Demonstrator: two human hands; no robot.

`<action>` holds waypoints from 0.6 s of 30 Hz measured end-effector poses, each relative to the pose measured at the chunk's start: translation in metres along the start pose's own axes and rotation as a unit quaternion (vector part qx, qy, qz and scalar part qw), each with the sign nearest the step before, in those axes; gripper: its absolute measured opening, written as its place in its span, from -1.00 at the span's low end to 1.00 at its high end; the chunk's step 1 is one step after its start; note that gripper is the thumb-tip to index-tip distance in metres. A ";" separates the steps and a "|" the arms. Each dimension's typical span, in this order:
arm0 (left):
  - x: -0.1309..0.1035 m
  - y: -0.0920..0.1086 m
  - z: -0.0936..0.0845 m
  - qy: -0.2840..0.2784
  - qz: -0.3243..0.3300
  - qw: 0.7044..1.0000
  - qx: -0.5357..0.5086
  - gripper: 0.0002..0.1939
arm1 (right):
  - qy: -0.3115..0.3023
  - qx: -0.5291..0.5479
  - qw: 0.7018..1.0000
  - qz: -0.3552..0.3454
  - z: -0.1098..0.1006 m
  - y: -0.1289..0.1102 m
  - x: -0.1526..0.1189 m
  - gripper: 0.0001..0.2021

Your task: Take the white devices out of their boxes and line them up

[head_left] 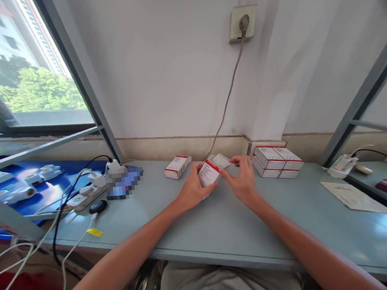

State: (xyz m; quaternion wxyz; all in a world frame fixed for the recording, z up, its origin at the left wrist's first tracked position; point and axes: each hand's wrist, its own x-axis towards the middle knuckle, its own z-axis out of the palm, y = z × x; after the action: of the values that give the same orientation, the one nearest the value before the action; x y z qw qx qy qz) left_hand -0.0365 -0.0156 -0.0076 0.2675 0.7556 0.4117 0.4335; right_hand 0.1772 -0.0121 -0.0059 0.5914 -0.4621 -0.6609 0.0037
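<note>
Near the middle of the grey table [193, 230], my left hand [193, 187] is wrapped round a small white box [209, 173] with a red edge, held tilted. Its end is open, with a pale flap or insert [222, 160] sticking out at the upper right. My right hand [241, 179] is at that end; its thumb meets the box's right edge and its index finger is at the pale piece's corner. A similar box [178, 167] lies to the left. Several more boxes [278, 161] are stacked in two layers to the right.
At the left are a power strip [85, 197], a black round device [98, 206], cables and a phone-like object [124, 184]. A paper [355, 197] and a white charger [342, 166] lie right. Metal frames [108, 142] stand on both sides, with a wall behind.
</note>
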 end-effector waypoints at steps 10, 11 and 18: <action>-0.005 -0.005 0.009 -0.036 0.044 0.994 -0.094 -0.25 | -0.114 0.085 0.987 -0.069 -0.002 -0.002 -0.004 -0.73; -0.005 -0.005 0.010 -0.041 0.040 0.993 -0.106 -0.31 | -0.110 0.078 0.987 -0.083 -0.003 -0.003 -0.003 -0.74; -0.004 0.005 0.007 -0.012 0.098 0.990 -0.101 -0.65 | -0.049 0.094 0.990 -0.089 -0.007 -0.006 0.003 -0.78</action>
State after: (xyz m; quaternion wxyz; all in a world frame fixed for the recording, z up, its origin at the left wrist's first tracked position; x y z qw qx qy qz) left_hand -0.0295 -0.0222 -0.0093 0.3033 0.7669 0.2863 0.4877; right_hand 0.1795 -0.0181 0.0021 0.5968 -0.3435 -0.7243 0.0359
